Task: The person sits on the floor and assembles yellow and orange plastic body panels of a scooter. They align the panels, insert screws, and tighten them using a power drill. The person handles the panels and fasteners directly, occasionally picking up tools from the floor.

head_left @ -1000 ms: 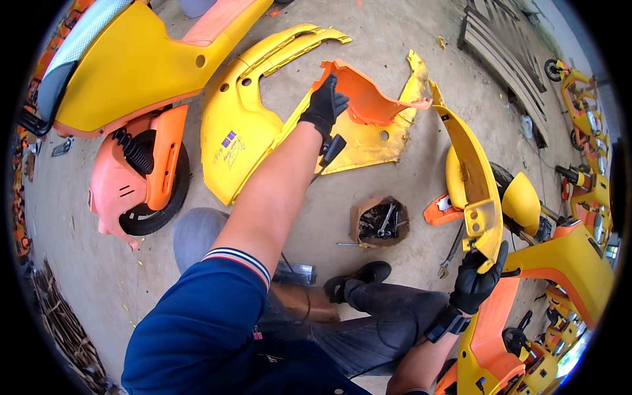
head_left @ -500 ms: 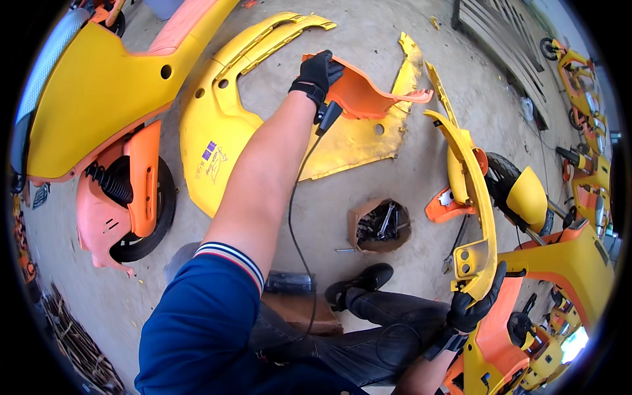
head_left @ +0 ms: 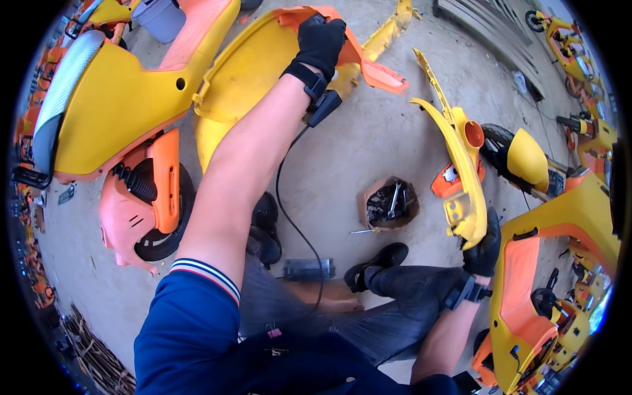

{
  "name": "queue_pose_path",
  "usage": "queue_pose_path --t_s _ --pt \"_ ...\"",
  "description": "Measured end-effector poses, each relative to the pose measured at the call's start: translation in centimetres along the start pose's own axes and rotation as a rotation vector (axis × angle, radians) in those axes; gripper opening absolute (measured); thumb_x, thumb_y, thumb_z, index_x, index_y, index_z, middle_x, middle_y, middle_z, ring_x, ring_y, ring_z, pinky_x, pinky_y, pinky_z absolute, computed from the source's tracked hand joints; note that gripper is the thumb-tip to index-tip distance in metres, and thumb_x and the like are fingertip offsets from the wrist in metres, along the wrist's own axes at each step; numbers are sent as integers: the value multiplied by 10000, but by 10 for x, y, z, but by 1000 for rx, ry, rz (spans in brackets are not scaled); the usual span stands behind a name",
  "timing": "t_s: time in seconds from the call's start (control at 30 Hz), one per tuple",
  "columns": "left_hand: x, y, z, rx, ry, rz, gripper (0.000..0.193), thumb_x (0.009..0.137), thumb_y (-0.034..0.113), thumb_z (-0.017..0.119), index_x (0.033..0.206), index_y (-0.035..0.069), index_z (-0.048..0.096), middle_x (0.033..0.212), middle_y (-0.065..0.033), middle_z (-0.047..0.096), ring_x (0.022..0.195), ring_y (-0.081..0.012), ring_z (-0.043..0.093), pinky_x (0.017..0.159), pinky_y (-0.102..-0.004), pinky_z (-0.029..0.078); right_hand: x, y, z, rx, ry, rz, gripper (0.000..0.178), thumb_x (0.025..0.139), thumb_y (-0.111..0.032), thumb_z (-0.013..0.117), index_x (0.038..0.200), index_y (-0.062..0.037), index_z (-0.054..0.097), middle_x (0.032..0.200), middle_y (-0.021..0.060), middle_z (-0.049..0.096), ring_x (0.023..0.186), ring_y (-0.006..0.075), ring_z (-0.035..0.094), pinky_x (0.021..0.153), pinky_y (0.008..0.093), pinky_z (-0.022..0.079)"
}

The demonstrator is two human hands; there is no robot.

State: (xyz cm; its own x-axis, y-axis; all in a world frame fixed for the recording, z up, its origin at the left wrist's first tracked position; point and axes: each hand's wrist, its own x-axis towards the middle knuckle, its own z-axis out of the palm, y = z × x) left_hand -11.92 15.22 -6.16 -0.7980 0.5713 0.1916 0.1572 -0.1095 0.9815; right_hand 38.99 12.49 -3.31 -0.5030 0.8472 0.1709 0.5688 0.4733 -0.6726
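My left hand [head_left: 320,43], in a black glove, is closed on an orange plastic panel [head_left: 382,78] at the top middle. A broad yellow panel [head_left: 243,79] stands tilted beside it; whether the two are joined I cannot tell. Part of the lower yellow bodywork is hidden behind my left forearm. On the right, my gloved right hand [head_left: 484,247] is closed around the near end of a curved yellow trim strip [head_left: 463,174]. Another narrow yellow piece [head_left: 434,82] lies just beyond that strip. A black device with a cable [head_left: 324,108] is strapped at my left wrist.
Between my feet and the panels stands a cardboard box [head_left: 388,204] with wrenches in it. Yellow-orange scooter bodies flank me at left [head_left: 125,85] and right [head_left: 526,263]. A small orange part [head_left: 447,181] lies by the strip; metal slats [head_left: 487,33] are at the upper right.
My left hand has moved up and away with the orange panel, and a yellow panel there is now tilted up. My right hand and the trim strip have shifted slightly farther from me.
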Motion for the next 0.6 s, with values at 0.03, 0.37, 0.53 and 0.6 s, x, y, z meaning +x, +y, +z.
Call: queue_pose_path --t_s 0.03,0.37,0.53,0.6 --pt "-6 12 -4 141 29 78 151 845 129 607 833 -18 638 741 -82 664 685 -151 657 633 -263 517 1 2 3 3 0 -19 595 803 -207 727 1273 55 474 1190 190 597 1096 271 583 955 360 443" --pt "-127 62 -41 534 232 376 296 801 255 678 697 7 554 624 -159 580 579 -293 580 563 -390 440 -9 72 25 -169 3 -127 434 834 -180 694 1201 -6 540 1150 150 629 1047 267 618 904 335 488" --pt "-174 43 -31 554 210 337 251 788 219 666 772 15 521 719 -182 588 673 -375 575 614 -457 437 -10 93 34 -335 98 -210 458 716 -194 749 1111 -15 601 1072 202 644 1015 355 612 879 381 497" --pt "-192 29 -27 581 169 217 246 790 219 665 773 19 523 734 -186 595 690 -383 581 621 -463 441 -12 94 37 -403 51 -112 482 672 -175 749 1104 -17 605 1076 220 638 1030 384 600 884 399 495"
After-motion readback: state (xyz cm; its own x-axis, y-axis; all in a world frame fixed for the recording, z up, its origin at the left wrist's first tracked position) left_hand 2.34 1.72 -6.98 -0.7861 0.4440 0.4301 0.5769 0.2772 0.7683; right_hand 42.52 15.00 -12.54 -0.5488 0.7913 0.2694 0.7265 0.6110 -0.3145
